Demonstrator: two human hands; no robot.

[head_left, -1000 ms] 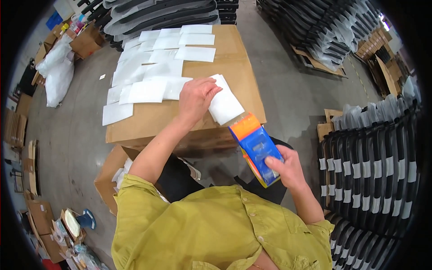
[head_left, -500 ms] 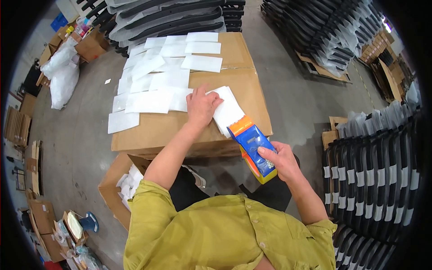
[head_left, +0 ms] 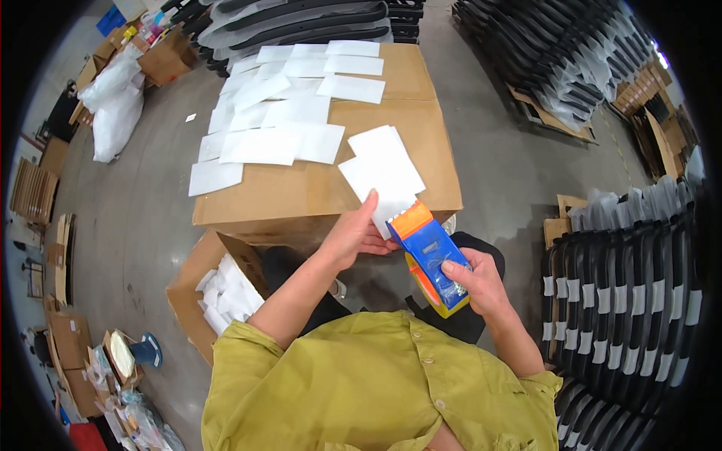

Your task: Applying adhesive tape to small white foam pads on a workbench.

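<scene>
My left hand (head_left: 353,234) pinches a white rectangular sheet (head_left: 389,207), thumb on top and fingers underneath, over the near edge of a large cardboard box (head_left: 286,203). My right hand (head_left: 483,280) is wrapped round a blue and orange tape dispenser (head_left: 430,252). The dispenser's orange front end meets the sheet's right side; whether tape sticks there I cannot make out. Just beyond, a few more white sheets (head_left: 391,155) lie on the box top, overlapping the held one. Farther left, several white sheets (head_left: 259,145) are spread in overlapping rows.
An open carton (head_left: 185,295) of white pieces (head_left: 226,297) stands on the floor at lower left. Stacked black curved parts in plastic wrap (head_left: 624,282) stand at right, with more stacks (head_left: 301,26) behind the box. A white plastic bag (head_left: 114,113) rests at far left.
My left hand has come off the top of the sheet pile toward me and now grips one sheet's edge. The pile has fanned apart. The dispenser stays at the sheets' near end.
</scene>
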